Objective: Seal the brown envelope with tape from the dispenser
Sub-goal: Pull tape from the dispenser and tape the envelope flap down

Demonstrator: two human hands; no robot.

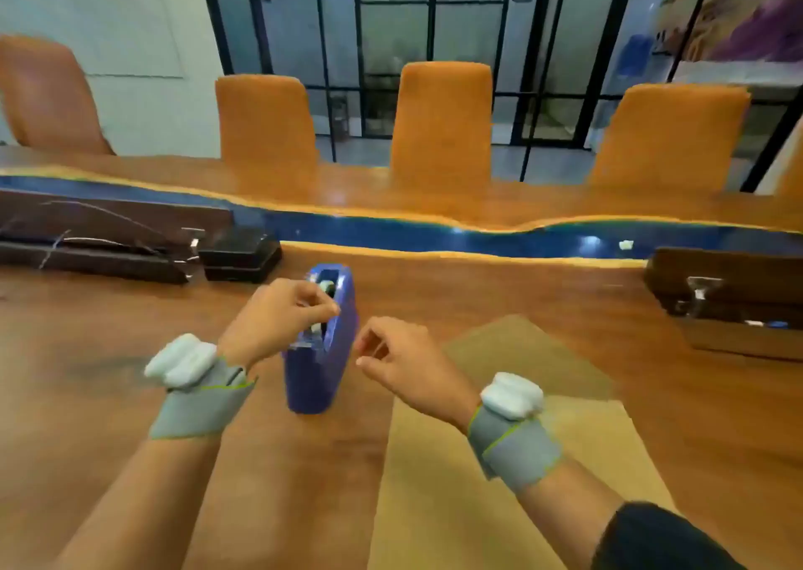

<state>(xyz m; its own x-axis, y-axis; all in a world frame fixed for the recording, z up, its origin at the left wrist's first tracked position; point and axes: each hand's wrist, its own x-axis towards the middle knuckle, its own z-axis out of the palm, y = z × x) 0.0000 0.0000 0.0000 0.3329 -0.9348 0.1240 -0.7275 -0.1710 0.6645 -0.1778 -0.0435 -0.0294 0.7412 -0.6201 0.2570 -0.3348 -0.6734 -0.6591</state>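
Note:
A blue tape dispenser [321,352] stands on the wooden table [108,374] in front of me. My left hand [269,322] rests against its left side, with the fingertips pinched at the top near the roll; whether tape is between them is too blurred to tell. My right hand [404,365] hovers just right of the dispenser, fingers loosely curled and holding nothing. The brown envelope [499,461] lies flat on the table to the right, with its flap pointing away from me and partly under my right forearm.
Dark wooden cable boxes lie at the left [108,239] and the right [730,291] of the table. A blue resin strip [434,235] runs across its middle. Several orange chairs [443,122] stand along the far side.

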